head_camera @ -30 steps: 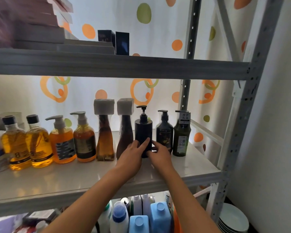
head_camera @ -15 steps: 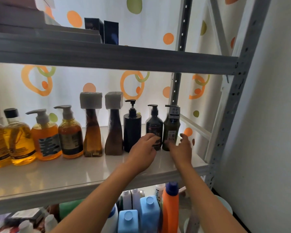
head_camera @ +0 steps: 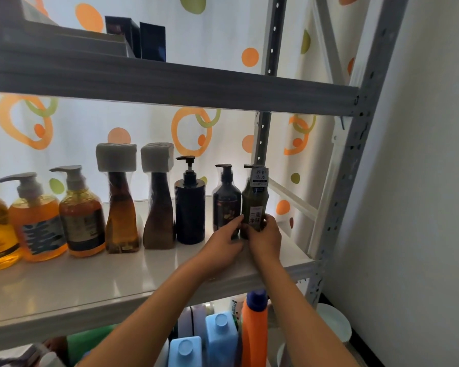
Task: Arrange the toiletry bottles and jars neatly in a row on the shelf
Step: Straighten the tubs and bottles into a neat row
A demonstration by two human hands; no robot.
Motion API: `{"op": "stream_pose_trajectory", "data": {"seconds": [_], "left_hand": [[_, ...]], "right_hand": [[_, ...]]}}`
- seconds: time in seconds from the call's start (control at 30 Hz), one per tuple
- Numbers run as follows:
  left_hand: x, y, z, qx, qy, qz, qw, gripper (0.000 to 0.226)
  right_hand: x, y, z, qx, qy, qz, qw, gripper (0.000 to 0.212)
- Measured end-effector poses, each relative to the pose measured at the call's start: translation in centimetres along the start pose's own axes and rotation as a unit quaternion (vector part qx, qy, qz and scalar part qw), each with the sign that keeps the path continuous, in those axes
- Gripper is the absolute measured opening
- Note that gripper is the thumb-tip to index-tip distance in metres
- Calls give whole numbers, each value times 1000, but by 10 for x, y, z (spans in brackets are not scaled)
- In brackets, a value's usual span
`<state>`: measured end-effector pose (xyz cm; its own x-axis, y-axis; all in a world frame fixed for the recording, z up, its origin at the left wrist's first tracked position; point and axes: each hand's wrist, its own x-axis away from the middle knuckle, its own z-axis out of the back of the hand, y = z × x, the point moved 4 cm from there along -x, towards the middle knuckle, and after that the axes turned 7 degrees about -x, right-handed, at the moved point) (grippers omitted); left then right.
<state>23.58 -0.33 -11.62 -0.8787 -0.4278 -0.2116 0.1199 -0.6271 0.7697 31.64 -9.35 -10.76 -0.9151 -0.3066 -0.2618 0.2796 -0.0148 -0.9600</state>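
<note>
Toiletry bottles stand in a single row along the glossy white middle shelf (head_camera: 96, 282) of a grey metal rack, seen from the one head-level view, with a backlit curtain of orange and green dots behind them. At the right end of the row, a person works on the last item, a dark olive-green pump bottle with a white label and a paper tag at its neck (head_camera: 255, 205). The right hand (head_camera: 266, 238) curls round the bottle's lower half, thumb at the front and fingers wrapped to its far side. The left hand (head_camera: 223, 243) reaches in from the other flank, fingertips against the bottle's left side, and partly covers the base of its neighbour, a black pump bottle with a dark patterned label (head_camera: 226, 201); whether those fingers pinch the green bottle or only steady it cannot be told.

Leftwards stand a plain matte black cylinder pump bottle (head_camera: 190, 207), two flared brown bottles capped in white foam blocks (head_camera: 121, 205), and amber pump bottles of soap (head_camera: 81, 218), all upright and roughly level. The line looks close to finished: only the green bottle, touching its neighbour while others keep small gaps, seems left to settle. No jars are visible.
</note>
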Motion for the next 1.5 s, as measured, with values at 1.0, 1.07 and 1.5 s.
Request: {"op": "stream_pose_trajectory", "data": {"seconds": [1.0, 1.07, 1.5], "left_hand": [[40, 18, 38, -54, 76, -9, 996, 67], [55, 13, 55, -129, 129, -28, 983, 65], [142, -50, 171, -268, 290, 64, 917, 36]], "right_hand": [[29, -10, 3, 79, 91, 74, 990, 60], [44, -15, -7, 57, 79, 87, 991, 43], [115, -55, -134, 62, -128, 139, 980, 41]]}}
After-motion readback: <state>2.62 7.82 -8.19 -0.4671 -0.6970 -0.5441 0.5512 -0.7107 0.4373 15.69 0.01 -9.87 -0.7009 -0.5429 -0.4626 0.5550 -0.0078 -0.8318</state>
